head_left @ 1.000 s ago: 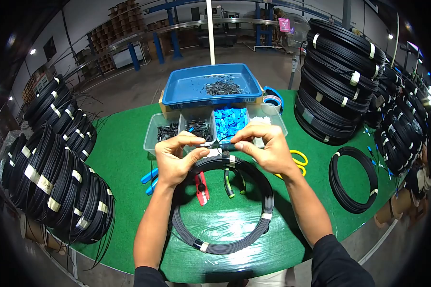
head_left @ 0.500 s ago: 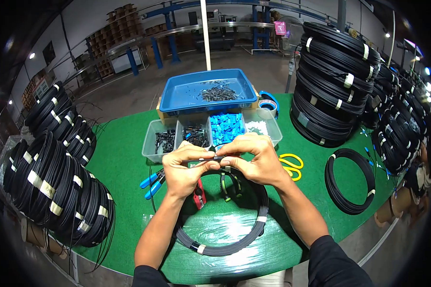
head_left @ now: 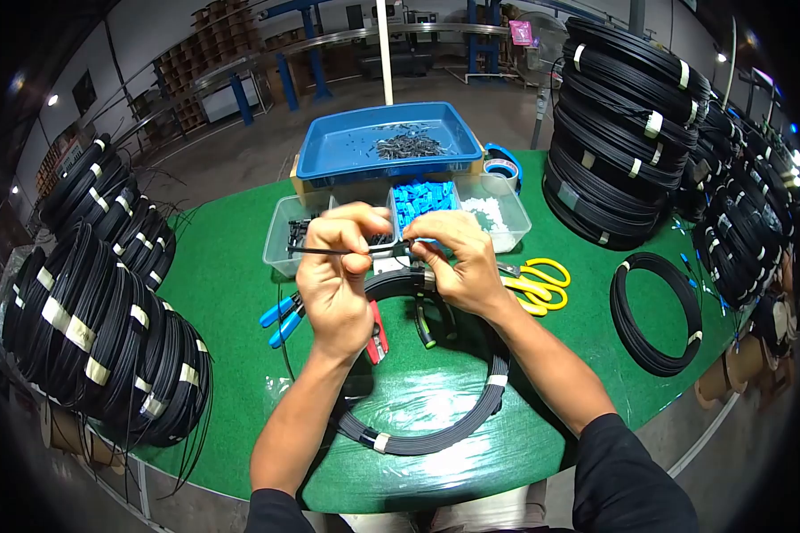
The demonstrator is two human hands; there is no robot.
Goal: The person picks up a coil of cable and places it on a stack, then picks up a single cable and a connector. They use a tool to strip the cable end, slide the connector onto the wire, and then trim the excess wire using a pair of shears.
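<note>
Both hands are raised over the near side of the parts box. My left hand (head_left: 333, 275) is closed, with a thin black cable (head_left: 316, 250) running between its thumb and fingers and sticking out to the left. My right hand (head_left: 458, 262) pinches the cable's other end, where a small dark piece shows at the fingertips; its exact kind is too small to tell. Below them a coil of black cable (head_left: 440, 441), bound with pale tape, lies on the green table (head_left: 231, 373). A red tool (head_left: 377, 333) and a green-and-black handled tool (head_left: 426, 325) lie inside the coil.
The clear divided box (head_left: 283, 258) contains black parts, blue connectors (head_left: 422, 200) and white pieces. A blue tray (head_left: 329, 160) stands behind it. Yellow-handled scissors (head_left: 542, 284) lie right, blue-handled pliers (head_left: 282, 322) left. Cable coils are stacked left (head_left: 107, 346) and right (head_left: 622, 133).
My hands have risen slightly and shifted apart. My left fingers have loosened from their flat pinch and curled, showing more cable to the left. The view has shifted a little.
</note>
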